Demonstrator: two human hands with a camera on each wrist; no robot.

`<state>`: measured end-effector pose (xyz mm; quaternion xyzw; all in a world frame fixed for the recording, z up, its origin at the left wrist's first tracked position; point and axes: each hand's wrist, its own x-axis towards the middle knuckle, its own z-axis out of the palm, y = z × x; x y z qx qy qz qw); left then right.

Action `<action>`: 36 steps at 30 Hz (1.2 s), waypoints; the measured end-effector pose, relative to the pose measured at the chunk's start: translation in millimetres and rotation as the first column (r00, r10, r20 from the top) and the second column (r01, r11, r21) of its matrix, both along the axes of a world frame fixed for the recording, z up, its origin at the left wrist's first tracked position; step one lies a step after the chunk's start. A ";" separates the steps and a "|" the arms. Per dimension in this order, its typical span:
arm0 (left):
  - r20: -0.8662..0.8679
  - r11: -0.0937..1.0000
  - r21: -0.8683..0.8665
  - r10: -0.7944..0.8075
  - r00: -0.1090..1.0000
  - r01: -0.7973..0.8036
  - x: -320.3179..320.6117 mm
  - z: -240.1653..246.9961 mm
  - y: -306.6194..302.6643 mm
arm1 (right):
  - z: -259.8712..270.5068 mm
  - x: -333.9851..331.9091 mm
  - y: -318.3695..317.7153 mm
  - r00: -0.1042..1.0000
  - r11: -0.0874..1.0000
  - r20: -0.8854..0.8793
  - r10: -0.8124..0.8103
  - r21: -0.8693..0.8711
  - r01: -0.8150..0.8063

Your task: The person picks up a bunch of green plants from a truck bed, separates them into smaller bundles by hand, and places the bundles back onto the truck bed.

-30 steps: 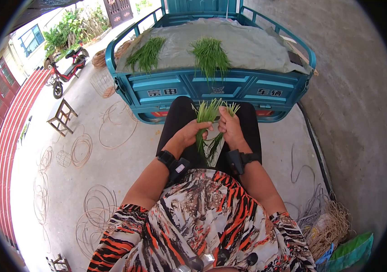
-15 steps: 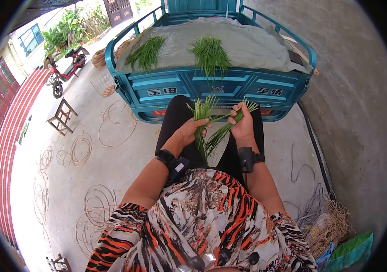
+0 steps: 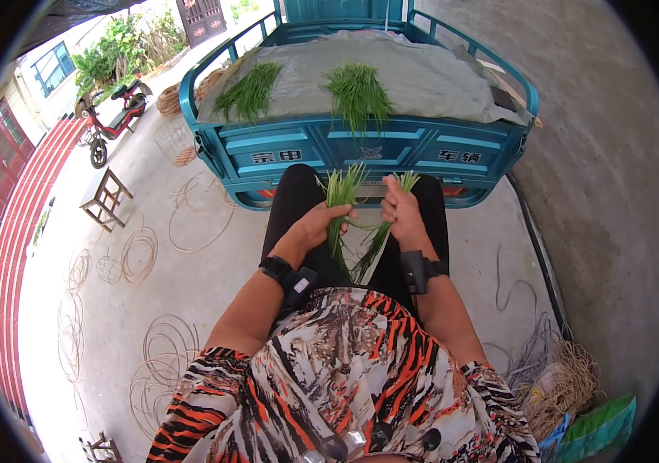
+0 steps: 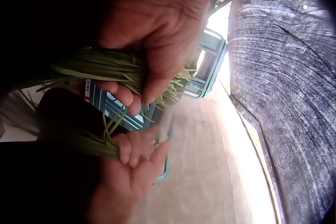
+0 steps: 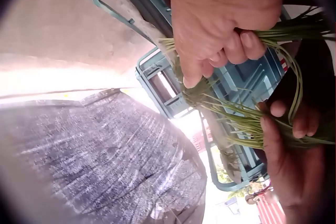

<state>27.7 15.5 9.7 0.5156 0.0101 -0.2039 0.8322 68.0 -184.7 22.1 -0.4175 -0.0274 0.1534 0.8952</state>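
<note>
Above the lap, the left hand (image 3: 318, 224) grips a green bundle of long thin stalks (image 3: 340, 189), thumb across it, pale ends up. Beside it the right hand (image 3: 404, 214) holds a smaller bunch (image 3: 378, 241) in curled fingers, its leafy ends hanging down between the knees. A few thin stalks span the gap between the two hands. In the left wrist view the left thumb lies over the bundle (image 4: 100, 66); in the right wrist view the right hand (image 5: 226, 19) curls round its bunch (image 5: 299, 28). Two green piles (image 3: 250, 92) (image 3: 358, 94) lie on the cart's cover.
A blue cart (image 3: 267, 147) with a grey cover (image 3: 422, 73) stands in front of the knees. Left are a wooden stool (image 3: 105, 199), a red scooter (image 3: 117, 119) and wire loops (image 3: 138, 256) on the ground. Tangled twine (image 3: 569, 386) and a green bag (image 3: 596, 430) lie at lower right.
The right hand moved right, away from the left hand, with its bunch, then came back slightly left. The bunch in it hangs steeper than half a second ago. The left hand has barely moved.
</note>
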 end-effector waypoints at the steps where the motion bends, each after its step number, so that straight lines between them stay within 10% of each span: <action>1: 0.010 1.000 0.018 -0.024 1.000 0.023 0.8 -0.9 0.7 | -0.1 -2.6 5.3 1.000 0.999 -0.011 -0.007 -0.051 0.006; 9: 0.050 0.988 0.114 -0.107 0.993 0.101 -1.2 0.3 -2.0 | 0.0 -9.7 14.7 0.998 0.977 0.068 0.007 -0.215 0.007; 19: 0.004 0.996 0.083 -0.014 1.000 0.013 -1.6 1.5 -2.2 | 3.9 9.7 -9.3 0.976 0.894 -0.048 -0.214 0.393 0.215; 22: -0.015 1.000 0.018 0.018 1.000 -0.018 1.5 -1.8 -0.8 | -13.9 15.9 -13.7 0.995 0.914 0.086 -0.056 0.405 0.016; 28: 0.022 0.994 0.077 -0.085 0.996 0.083 0.4 0.7 -2.3 | 1.7 -3.5 1.3 0.999 0.984 0.041 -0.022 -0.177 0.029; 36: 0.037 0.983 0.126 -0.141 0.989 0.135 -2.4 3.1 -3.7 | -3.4 -7.7 11.0 0.993 0.964 0.081 0.081 -0.258 -0.058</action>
